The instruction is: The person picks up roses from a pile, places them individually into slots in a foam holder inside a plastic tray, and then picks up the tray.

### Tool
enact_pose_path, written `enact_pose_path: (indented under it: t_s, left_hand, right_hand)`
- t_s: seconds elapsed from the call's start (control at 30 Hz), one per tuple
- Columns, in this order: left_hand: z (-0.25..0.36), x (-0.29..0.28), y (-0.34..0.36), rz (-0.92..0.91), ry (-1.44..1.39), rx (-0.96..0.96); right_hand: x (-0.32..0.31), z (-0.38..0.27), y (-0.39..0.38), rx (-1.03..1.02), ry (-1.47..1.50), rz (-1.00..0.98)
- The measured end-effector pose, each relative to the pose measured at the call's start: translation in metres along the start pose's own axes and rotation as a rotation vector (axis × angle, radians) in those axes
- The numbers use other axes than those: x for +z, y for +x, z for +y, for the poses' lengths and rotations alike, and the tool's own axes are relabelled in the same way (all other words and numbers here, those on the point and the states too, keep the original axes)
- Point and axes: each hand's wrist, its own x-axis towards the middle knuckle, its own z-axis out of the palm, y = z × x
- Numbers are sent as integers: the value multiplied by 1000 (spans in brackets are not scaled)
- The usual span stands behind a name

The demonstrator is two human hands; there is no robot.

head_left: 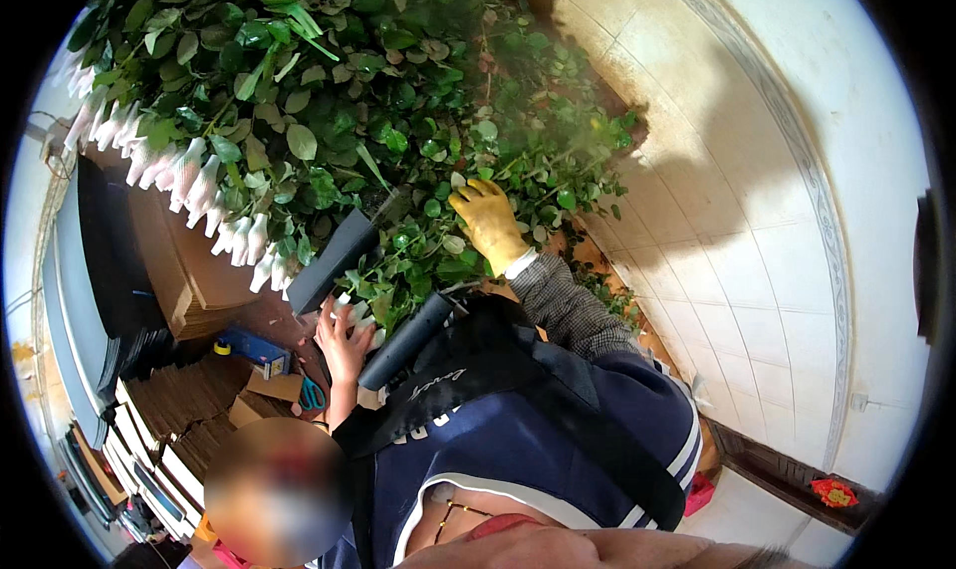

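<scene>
My left hand [344,355] is bare, its fingers apart and lying against several white-netted flower buds [360,320] at the end of a small leafy bunch [408,280]. Those stems lie between two dark padded bars [336,260], one on each side. A yellow glove covers my right hand [488,226], which rests on the leaves farther along the stems with its fingers loosely spread. Leaves hide part of its fingertips. Beyond both hands rises a large heap of green leafy stems [329,101], with white and pale pink netted buds [189,176] along its left edge.
Stacks of brown cardboard [189,390] stand at the left, near a blue tool [254,350] that I cannot make out and blue-handled scissors [313,395]. A white tiled wall [717,221] runs along the right. Loose leafy stems [607,295] lie at its foot.
</scene>
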Motion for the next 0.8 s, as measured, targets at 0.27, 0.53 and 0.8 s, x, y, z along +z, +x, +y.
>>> enact_pose_path:
  t_s: [0.27,0.53,0.8]
  left_hand:
    - [-8,6,-15,92,-44,-19]
    - [14,-4,6,23,96,-13]
    - [8,-6,-2,27,33,-45]
  right_hand:
    - [9,-12,-14,122,46,-142]
    - [-10,93,73,-110,432,-881]
    - [-140,26,285,0,-2,427]
